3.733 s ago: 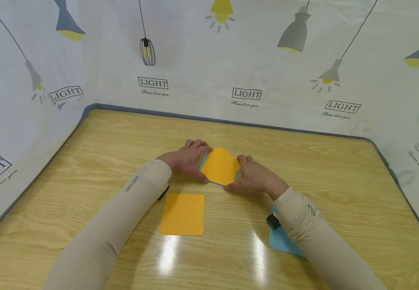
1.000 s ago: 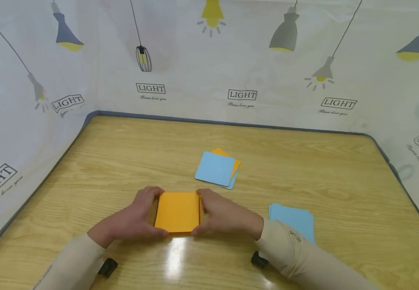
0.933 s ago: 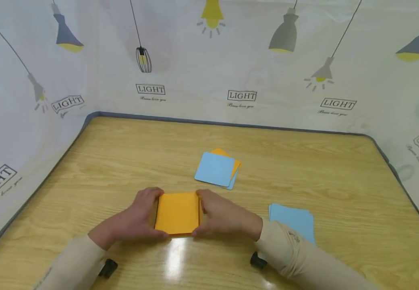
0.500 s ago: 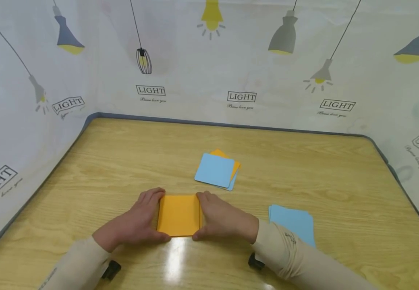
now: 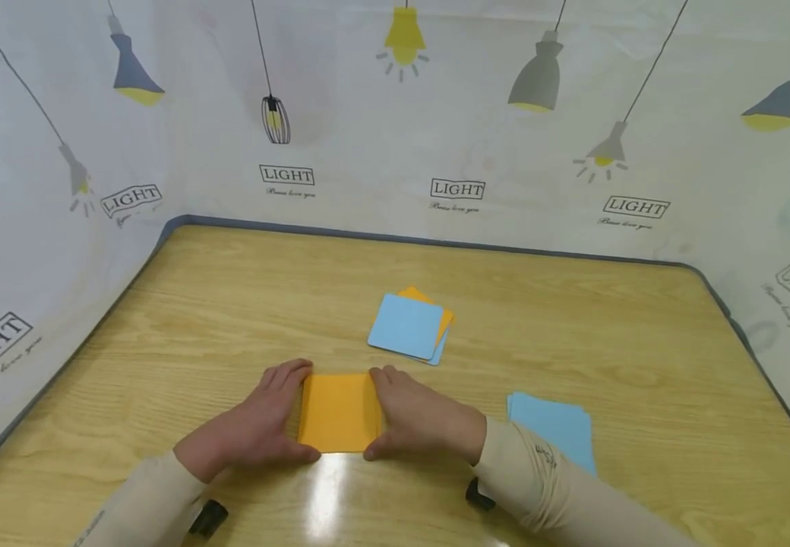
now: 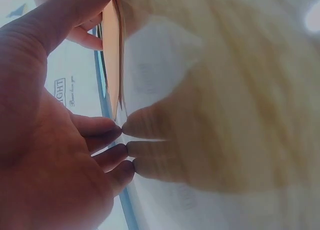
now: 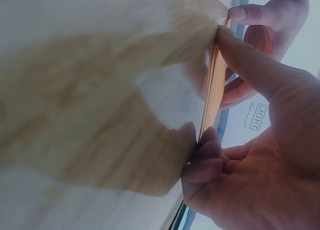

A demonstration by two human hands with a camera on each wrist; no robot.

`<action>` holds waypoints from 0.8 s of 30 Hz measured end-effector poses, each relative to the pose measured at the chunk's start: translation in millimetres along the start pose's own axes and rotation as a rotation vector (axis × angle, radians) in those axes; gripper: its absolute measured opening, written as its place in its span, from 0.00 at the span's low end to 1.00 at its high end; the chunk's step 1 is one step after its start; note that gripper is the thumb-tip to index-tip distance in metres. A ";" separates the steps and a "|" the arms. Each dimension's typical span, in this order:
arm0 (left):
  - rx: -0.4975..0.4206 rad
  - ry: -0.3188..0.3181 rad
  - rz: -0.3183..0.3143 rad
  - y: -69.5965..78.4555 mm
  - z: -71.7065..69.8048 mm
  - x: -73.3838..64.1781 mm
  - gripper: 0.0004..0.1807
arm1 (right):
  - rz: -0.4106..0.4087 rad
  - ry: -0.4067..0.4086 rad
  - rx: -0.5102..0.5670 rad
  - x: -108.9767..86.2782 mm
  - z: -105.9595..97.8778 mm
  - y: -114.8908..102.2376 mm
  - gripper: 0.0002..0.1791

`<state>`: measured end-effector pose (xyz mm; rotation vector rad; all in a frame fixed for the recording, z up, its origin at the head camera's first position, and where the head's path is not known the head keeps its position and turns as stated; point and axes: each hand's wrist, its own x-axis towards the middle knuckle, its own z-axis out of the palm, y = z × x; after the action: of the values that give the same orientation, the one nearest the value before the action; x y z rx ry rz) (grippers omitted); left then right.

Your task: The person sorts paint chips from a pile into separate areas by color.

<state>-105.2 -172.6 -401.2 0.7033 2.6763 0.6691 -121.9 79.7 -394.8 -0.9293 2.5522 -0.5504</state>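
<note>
In the head view, square orange cards (image 5: 340, 412) lie on the table between both hands. My left hand (image 5: 258, 422) holds their left side, thumb at the near corner and fingers at the far one. Against the right side, my right hand (image 5: 418, 414) holds them the same way. Both wrist views show the orange cards edge-on as a thin layered stack, low on the tabletop, with fingertips touching the glossy surface. Just beyond them sits a fanned pile with a blue card (image 5: 405, 327) on top and an orange card (image 5: 446, 323) showing beneath.
More blue cards (image 5: 555, 425) lie right of the hands, partly covered by the right sleeve (image 5: 538, 479). A wood-grain table (image 5: 231, 289) spreads around, bordered by a lamp-printed white curtain (image 5: 368, 129) at the back and sides.
Since the oldest frame, both hands have come nearer from the far pile to the orange cards, and a blue card now tops that pile. Lately the orange cards' edges line up more closely.
</note>
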 end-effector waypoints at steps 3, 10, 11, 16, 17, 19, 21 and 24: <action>0.001 -0.002 -0.001 -0.1 -0.3 -0.2 0.60 | -0.008 0.006 -0.001 0.2 0.4 0.5 0.55; -0.003 -0.006 -0.002 0.5 -1.4 -1.2 0.60 | -0.020 0.010 0.004 0.7 1.7 1.8 0.56; -0.003 -0.006 -0.001 0.7 -1.5 -1.3 0.60 | -0.020 0.010 0.005 0.5 1.7 1.7 0.55; -0.008 -0.005 0.009 2.0 -2.7 -1.6 0.60 | -0.016 0.011 -0.007 -0.2 1.1 1.1 0.56; -0.007 -0.004 0.013 2.0 -2.8 -1.4 0.60 | -0.012 0.010 -0.007 -0.3 0.8 1.1 0.56; -0.007 -0.006 0.016 1.8 -3.1 -1.2 0.59 | -0.010 0.009 -0.008 -0.4 0.4 1.0 0.56; -0.007 -0.009 0.016 1.5 -3.1 -1.1 0.59 | -0.007 0.006 -0.006 -0.4 0.1 0.6 0.56; -0.009 -0.013 0.012 1.2 -2.9 -1.0 0.60 | -0.004 0.004 -0.002 -0.4 -0.5 -0.1 0.55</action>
<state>-105.1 -173.2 -397.9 0.7190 2.6576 0.6764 -121.8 80.0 -394.3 -0.9351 2.5557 -0.5511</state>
